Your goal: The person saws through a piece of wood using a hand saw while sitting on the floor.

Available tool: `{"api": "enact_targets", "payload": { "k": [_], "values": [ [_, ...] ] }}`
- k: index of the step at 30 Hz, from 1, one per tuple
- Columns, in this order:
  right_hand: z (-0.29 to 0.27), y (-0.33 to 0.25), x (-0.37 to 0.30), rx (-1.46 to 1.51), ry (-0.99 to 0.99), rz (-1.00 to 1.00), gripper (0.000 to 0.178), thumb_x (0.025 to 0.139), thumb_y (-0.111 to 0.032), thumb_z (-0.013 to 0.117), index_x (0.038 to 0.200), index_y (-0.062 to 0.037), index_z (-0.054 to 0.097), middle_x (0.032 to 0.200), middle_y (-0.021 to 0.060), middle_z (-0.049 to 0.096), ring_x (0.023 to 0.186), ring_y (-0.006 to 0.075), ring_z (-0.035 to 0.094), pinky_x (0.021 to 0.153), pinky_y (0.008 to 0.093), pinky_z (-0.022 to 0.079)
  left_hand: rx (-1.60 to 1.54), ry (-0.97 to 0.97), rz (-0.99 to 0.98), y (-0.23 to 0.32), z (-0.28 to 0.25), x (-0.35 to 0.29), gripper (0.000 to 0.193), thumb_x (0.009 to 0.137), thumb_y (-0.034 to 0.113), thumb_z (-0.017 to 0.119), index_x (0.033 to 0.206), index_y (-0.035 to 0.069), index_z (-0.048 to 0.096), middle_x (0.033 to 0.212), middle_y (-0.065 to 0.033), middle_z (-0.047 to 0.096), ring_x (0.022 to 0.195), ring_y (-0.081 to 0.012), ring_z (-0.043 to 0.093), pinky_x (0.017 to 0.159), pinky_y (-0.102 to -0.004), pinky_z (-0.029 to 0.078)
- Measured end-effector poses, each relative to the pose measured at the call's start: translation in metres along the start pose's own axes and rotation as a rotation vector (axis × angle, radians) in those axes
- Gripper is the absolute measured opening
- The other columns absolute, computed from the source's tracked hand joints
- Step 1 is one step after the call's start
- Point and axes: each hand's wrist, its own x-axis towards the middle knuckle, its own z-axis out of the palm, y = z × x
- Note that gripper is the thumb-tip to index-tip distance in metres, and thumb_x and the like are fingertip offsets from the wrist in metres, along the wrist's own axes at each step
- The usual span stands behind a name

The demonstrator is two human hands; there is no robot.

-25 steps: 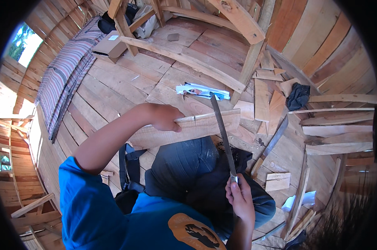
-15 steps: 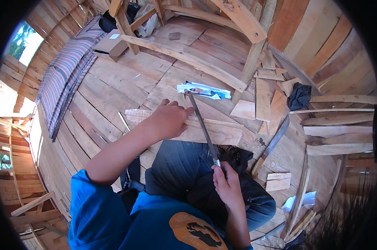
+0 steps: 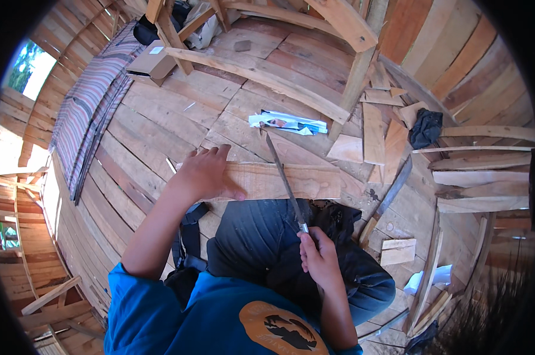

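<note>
A pale wooden plank (image 3: 291, 180) lies across my knees on the plank floor. My left hand (image 3: 205, 174) presses flat on its left end, fingers spread. My right hand (image 3: 320, 260) grips the handle of a long thin metal saw blade (image 3: 285, 180), which runs up and to the left across the plank, its tip past the far edge. My dark trousers (image 3: 267, 242) show below the plank.
A white and blue wrapper (image 3: 288, 122) lies beyond the plank. Wood offcuts (image 3: 374, 133) and a black cloth (image 3: 426, 127) sit at right. A long beam (image 3: 261, 74), a cardboard box (image 3: 152, 62) and a striped mat (image 3: 87, 118) lie farther off.
My left hand slid left along the plank and the plank now lies flatter. My right hand pushed the blade forward across the plank, then drew it back slightly.
</note>
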Motion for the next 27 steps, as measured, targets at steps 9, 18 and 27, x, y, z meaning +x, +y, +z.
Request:
{"api": "enact_targets", "payload": {
  "k": [9, 18, 27],
  "values": [
    [-0.001, -0.006, -0.012, 0.005, 0.033, -0.059, 0.026, 0.104, -0.023, 0.049, 0.107, 0.0001, 0.059, 0.068, 0.0002, 0.051, 0.051, 0.0049, 0.047, 0.043, 0.0214, 0.041, -0.09, -0.042, 0.068, -0.013, 0.007, 0.007, 0.081, 0.049, 0.063, 0.086, 0.089, -0.005, 0.067, 0.082, -0.0242, 0.067, 0.087, -0.0392, 0.067, 0.082, -0.043, 0.053],
    [-0.008, -0.004, -0.017, -0.071, 0.167, -0.167, 0.027, 0.102, -0.023, 0.053, 0.105, 0.0022, 0.064, 0.063, 0.0036, 0.057, 0.049, 0.0077, 0.056, 0.045, 0.0237, 0.044, -0.093, 0.072, 0.102, 0.006, 0.04, -0.007, 0.083, 0.051, 0.076, 0.074, 0.083, -0.001, 0.069, 0.072, -0.0178, 0.067, 0.074, -0.0347, 0.069, 0.071, -0.0426, 0.055],
    [-0.016, 0.007, -0.021, -0.107, 0.208, -0.122, 0.029, 0.103, -0.023, 0.052, 0.107, 0.0024, 0.065, 0.062, 0.0042, 0.059, 0.05, 0.008, 0.057, 0.046, 0.0232, 0.045, -0.175, 0.128, 0.078, 0.009, 0.056, -0.007, 0.085, 0.048, 0.074, 0.077, 0.081, -0.003, 0.066, 0.071, -0.0214, 0.066, 0.074, -0.0374, 0.069, 0.07, -0.0427, 0.056]
  ]
}}
